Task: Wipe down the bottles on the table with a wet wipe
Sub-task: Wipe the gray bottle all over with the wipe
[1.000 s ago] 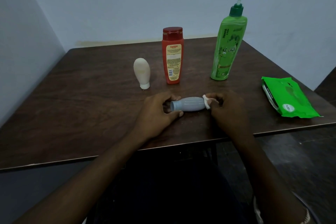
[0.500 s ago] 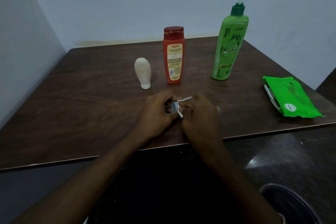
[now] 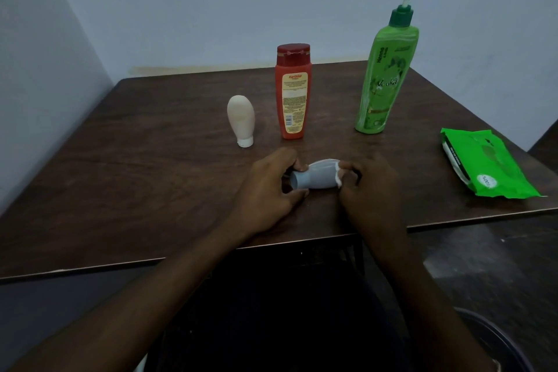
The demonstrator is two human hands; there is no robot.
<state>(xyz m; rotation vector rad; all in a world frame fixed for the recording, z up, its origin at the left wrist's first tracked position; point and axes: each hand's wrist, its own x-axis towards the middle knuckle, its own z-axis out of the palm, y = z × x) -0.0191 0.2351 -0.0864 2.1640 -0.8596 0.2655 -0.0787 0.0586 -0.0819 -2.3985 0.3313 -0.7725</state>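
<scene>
A small pale blue bottle (image 3: 317, 177) lies on its side just above the brown table (image 3: 136, 160), near the front edge. My left hand (image 3: 271, 190) grips its neck end. My right hand (image 3: 368, 190) holds a white wet wipe (image 3: 337, 172) wrapped around the bottle's base end. Behind stand a cream bottle on its cap (image 3: 240, 119), an orange-red bottle (image 3: 293, 93) and a tall green pump bottle (image 3: 386, 75).
A green wet-wipe pack (image 3: 483, 166) lies flat at the table's right side. Walls close in behind and to the left. A dark round container (image 3: 498, 341) sits on the floor at the lower right.
My right hand slid the wipe along the blue bottle from its base to the neck, then back out to the base. The left hand kept its grip.
</scene>
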